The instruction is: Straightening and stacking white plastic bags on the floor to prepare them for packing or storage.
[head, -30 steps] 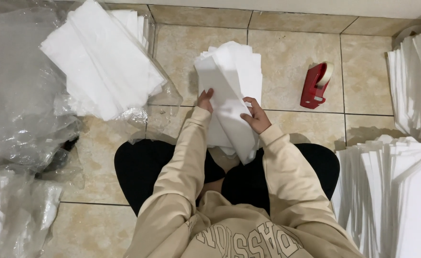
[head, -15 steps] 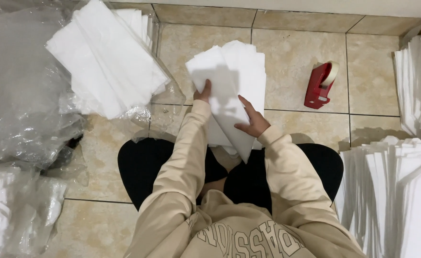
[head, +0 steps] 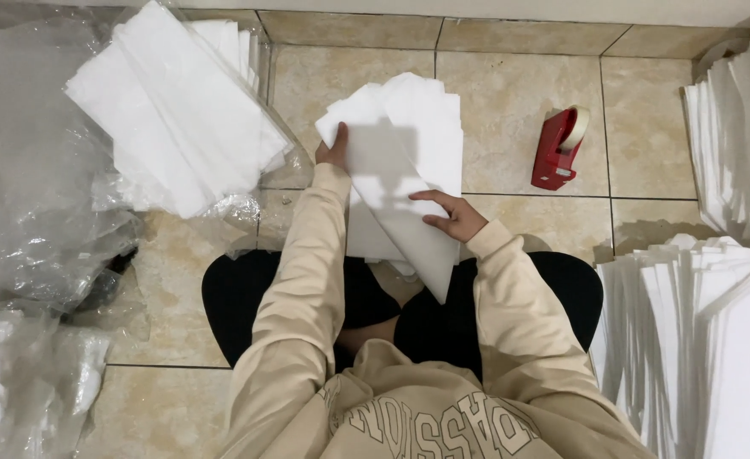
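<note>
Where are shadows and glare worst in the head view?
Head view: left hand casts a hard shadow across the white sheets; glare streaks the clear plastic wrap; stacked white sheets at right are near blown out; focus is sharp overall.

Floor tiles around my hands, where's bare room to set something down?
Bare tile lies between the white sheets under your hands and the red tape dispenser, and beyond the dispenser toward the right stacks. The left is crowded with plastic wrap and a sheet pile.
</note>
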